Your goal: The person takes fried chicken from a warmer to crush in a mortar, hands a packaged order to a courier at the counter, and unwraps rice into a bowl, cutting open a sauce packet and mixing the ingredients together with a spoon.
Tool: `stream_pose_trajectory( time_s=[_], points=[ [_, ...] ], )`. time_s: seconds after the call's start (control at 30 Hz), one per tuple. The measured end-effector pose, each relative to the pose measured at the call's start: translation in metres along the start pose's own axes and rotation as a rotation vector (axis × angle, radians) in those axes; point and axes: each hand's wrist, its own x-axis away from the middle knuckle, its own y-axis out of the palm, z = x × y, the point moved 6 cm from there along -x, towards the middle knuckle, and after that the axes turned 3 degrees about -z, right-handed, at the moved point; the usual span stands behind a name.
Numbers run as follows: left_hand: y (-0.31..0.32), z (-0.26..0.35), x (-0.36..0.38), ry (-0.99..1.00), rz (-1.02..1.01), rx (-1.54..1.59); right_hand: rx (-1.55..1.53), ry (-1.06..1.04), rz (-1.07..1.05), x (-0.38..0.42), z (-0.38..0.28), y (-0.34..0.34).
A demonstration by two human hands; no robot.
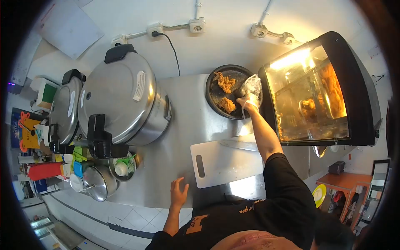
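Observation:
My right hand [248,100], covered in clear plastic, reaches over the right side of a round dark stone mortar [213,107]. Its fingers look closed around something dark, mostly hidden by hand and plastic. Two pieces of fried chicken lie in the mortar: one piece [225,82] towards the back and another piece [227,105] nearer the front. Below my right forearm, a knife [238,144] rests on a white cutting board [216,166]. My left hand [179,192] hovers by the front edge of the steel counter, fingers apart and slightly curled, holding nothing.
Two large steel rice cookers, the bigger cooker [118,98] and the smaller cooker [66,108], stand left. A lit glass display warmer [308,96] with food inside is close to my right arm. Metal bowls [100,183] sit at the front left. A black cord [173,52] hangs behind.

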Motion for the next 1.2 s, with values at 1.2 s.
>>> stream_pose_trajectory(
  time_s=[1.2],
  points=[
    [0.033,0.020,0.025,-0.035,0.049,0.048,-1.086,-0.106,-0.421,-0.050,-0.062,0.004]
  ],
)
